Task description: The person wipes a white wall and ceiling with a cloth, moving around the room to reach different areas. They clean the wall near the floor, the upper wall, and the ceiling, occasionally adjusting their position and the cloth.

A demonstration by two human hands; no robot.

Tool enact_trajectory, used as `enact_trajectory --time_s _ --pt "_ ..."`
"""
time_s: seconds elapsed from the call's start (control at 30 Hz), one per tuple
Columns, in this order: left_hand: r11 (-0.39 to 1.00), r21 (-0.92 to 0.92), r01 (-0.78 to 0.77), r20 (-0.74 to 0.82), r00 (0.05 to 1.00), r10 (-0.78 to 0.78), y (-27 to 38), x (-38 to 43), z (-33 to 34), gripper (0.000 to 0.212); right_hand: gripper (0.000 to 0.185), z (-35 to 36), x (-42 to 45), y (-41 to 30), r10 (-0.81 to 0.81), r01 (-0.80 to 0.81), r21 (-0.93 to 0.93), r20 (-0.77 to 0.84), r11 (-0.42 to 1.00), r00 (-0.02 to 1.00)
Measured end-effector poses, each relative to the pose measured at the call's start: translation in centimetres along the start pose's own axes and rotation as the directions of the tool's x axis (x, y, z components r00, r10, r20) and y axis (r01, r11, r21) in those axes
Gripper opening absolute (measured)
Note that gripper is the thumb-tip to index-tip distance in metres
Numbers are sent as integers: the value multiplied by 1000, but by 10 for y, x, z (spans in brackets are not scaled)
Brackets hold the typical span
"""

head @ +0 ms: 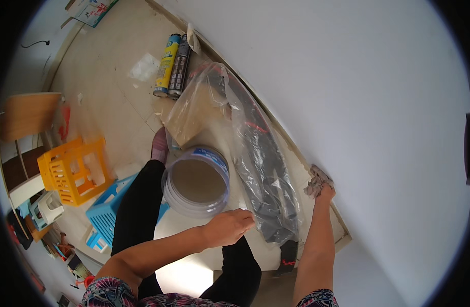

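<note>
My right hand [325, 193] grips a crumpled grey-brown cloth [316, 183] against the foot of the white wall [353, 126], at the skirting [292, 147]. Nearer the middle, my left hand [232, 227] hangs with curled fingers just below a round plastic bucket [200, 213]; whether anything small is in its fingers cannot be told. Greyish-brown contents [198, 180] show inside the bucket, which stands between my legs. A long dark item in clear plastic wrapping [254, 169] lies on the floor between my two hands, alongside the wall.
Two spray-type cans [167, 65] lie beyond the bucket, beside the wall. Orange plastic stools [75, 169] and a blue plastic stool [104, 207] stand to my left. A cardboard box [91, 11] sits at the far left. Wooden furniture [29, 115] is at the left edge.
</note>
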State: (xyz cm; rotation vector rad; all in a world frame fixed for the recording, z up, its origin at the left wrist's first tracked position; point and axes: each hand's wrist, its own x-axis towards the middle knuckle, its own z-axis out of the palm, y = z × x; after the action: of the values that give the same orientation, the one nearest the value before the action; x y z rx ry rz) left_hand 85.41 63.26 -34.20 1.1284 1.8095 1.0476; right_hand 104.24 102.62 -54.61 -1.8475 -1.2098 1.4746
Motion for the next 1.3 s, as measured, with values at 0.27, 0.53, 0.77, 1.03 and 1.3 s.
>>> enact_trajectory --time_s 0.27,0.53,0.77,1.03,1.3 --pt "953 225 203 308 913 -267 -79 -27 -72 14 19 273 -21 51 198 -158 143 -338 977 920" --pt "916 170 364 -211 921 -327 -178 33 -199 29 17 379 -97 42 -248 206 -351 -79 913 966" --pt "485 874 -31 40 999 -9 -377 135 -303 58 33 336 -115 30 -227 249 -160 145 955 963" --pt "523 831 191 111 864 -492 -393 150 -326 83 33 388 -130 50 -545 594 -572 281 566 790" --pt "456 823 340 -5 805 -593 -385 139 -327 77 40 393 -136 42 -460 665 -608 485 433 743"
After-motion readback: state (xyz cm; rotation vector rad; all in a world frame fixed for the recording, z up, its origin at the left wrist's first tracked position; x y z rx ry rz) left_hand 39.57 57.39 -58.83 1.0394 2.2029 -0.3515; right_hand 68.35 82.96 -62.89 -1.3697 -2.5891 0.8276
